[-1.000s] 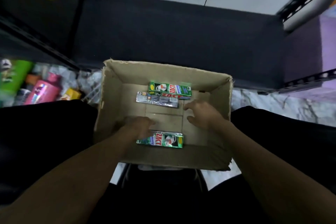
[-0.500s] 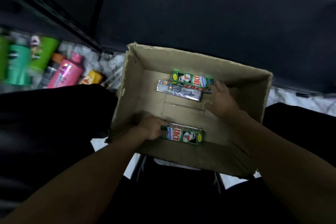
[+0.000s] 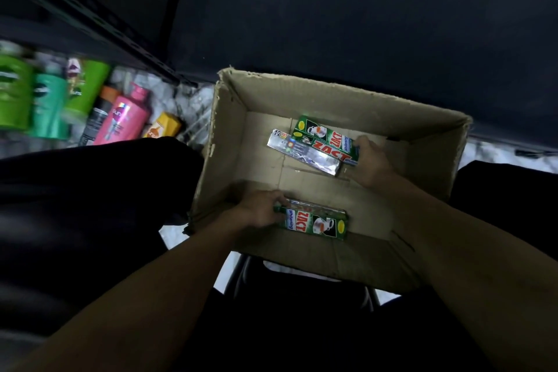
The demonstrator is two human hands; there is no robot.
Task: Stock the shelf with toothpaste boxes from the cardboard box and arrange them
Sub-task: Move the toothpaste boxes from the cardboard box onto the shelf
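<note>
Both hands are inside the carton [image 3: 332, 263]. The left hand [image 3: 261, 213] has its fingers curled round the left end of the near box [image 3: 315, 222], which lies on the carton floor along the near wall. The right hand [image 3: 373, 161] reaches toward the far right corner, fingers bent over the right end of the far boxes [image 3: 324, 134], a green and silver cluster lying aslant by the far wall. Bottles [image 3: 120, 118] lie outside the carton's left wall.

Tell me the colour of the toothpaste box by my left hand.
The toothpaste box at the left hand is green with red lettering, clearest in the head view.
</note>
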